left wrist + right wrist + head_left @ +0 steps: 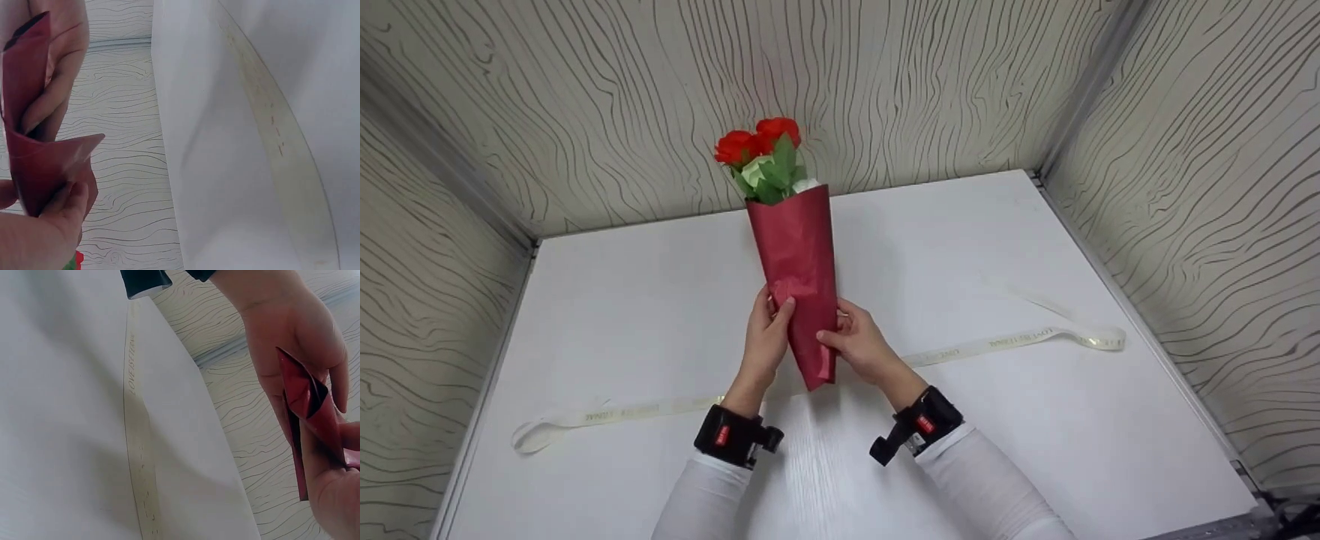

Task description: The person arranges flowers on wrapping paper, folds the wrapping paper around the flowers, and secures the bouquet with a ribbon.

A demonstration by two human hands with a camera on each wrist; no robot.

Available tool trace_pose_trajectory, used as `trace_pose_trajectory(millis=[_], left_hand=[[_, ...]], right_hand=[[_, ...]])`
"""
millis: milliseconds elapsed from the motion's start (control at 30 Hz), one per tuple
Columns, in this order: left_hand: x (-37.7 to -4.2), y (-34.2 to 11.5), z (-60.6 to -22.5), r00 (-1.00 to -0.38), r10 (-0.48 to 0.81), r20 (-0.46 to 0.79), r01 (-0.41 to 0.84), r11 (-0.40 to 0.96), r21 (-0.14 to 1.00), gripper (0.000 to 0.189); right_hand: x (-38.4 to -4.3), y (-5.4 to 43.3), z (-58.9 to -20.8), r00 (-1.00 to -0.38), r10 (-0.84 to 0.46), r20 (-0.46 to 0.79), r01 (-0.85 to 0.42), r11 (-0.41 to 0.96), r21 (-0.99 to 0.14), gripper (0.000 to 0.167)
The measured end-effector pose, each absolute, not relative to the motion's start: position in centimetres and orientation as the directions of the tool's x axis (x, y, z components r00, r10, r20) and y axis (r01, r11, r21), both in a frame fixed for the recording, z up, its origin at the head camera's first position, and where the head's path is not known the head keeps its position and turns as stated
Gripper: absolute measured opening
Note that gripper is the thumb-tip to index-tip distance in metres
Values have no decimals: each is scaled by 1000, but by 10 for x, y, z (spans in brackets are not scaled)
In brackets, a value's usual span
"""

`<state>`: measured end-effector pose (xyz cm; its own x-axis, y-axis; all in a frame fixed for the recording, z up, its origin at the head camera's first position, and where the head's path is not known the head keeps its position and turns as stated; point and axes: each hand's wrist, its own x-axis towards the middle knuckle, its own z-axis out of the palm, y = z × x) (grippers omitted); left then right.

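A bouquet wrapped in dark red paper [799,244] is held up over the white table by both hands. Red roses [775,133], a pale green bloom and green leaves [781,161] show above the wrap's open top. My left hand [765,341] grips the lower left side, thumb on the front of the paper. From the right, my right hand [870,345] grips the lower part slightly further down, its thumb also in front. Both wrist views show the folded lower end of the red paper [36,169] between the hands, its edges sticking out.
A long cream ribbon with gold lettering [975,349] lies across the white table [645,300], passing under the bouquet and forearms. Its ends loop at the far left and right. Wood-grain patterned panels [885,82] rise behind and on both sides.
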<state>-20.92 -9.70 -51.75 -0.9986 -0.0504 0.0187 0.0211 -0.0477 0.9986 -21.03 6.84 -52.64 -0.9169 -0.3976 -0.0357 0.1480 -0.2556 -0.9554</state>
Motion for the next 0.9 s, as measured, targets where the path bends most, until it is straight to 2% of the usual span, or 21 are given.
trace_pose_trajectory(millis=[167,400,500,633,733,900], left_hand=[[-211,-98,-515,-997,-66,-45,-34,-162,986,55],[-210,-97,-518,-995,-95,-36,-14,-220,975,52],[-209,-96,-519,-992,-122,-32,-2,-241,971,50],[-208,-95,-519,-989,-142,-30,9,-266,964,49],[-207,-95,-517,-990,-139,-33,9,-289,957,49],[-203,-94,-517,-997,-78,-5,20,-315,949,47]], right_hand=[[-209,71,-527,-909,-414,-43,154,-239,-959,57],[-209,76,-525,-902,-424,-87,156,-131,-979,56],[-209,80,-524,-899,-432,-77,110,-51,-993,55],[-212,87,-524,-904,-428,-3,-21,51,-998,51],[-212,90,-511,-918,-396,-6,-8,34,-999,51],[-221,95,-507,-922,-375,-92,126,-67,-990,56]])
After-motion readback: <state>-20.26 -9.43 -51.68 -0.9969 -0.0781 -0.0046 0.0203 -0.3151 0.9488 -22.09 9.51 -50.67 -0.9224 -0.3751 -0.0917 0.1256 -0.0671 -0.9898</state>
